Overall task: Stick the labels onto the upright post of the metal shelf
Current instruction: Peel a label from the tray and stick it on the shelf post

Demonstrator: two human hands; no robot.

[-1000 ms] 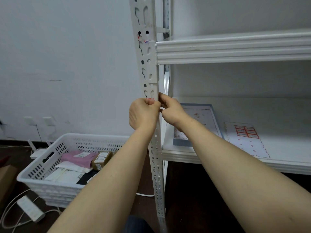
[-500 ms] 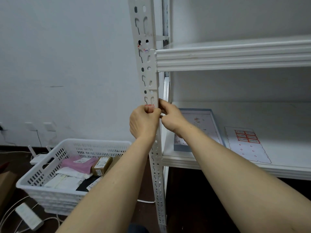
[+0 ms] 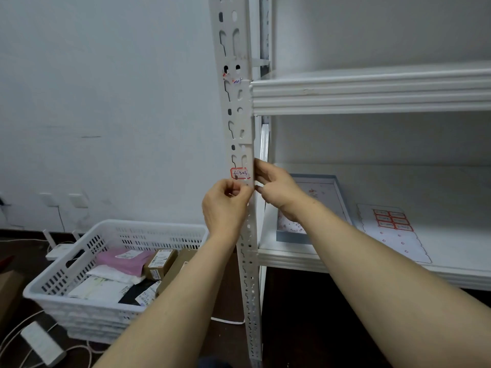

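White basket (image 3: 79, 264) of parcels on the floor. Left hand (image 3: 225, 205), fingers curled, covers the upright post (image 3: 239, 115) just under the stuck red-bordered label (image 3: 240, 173); whether it pinches anything, I cannot tell. Right hand (image 3: 276, 188) curls its fingers round the post's edge. A label sheet (image 3: 390, 232) lies on the shelf (image 3: 451, 274).

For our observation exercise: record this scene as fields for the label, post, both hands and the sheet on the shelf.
post: white, slotted, upright
label: red-bordered, handwritten, stuck on the post
left hand: just below the label, fingers curled, grip unclear
right hand: at the post's right edge, beside the label
sheet: flat on the shelf, red labels on it
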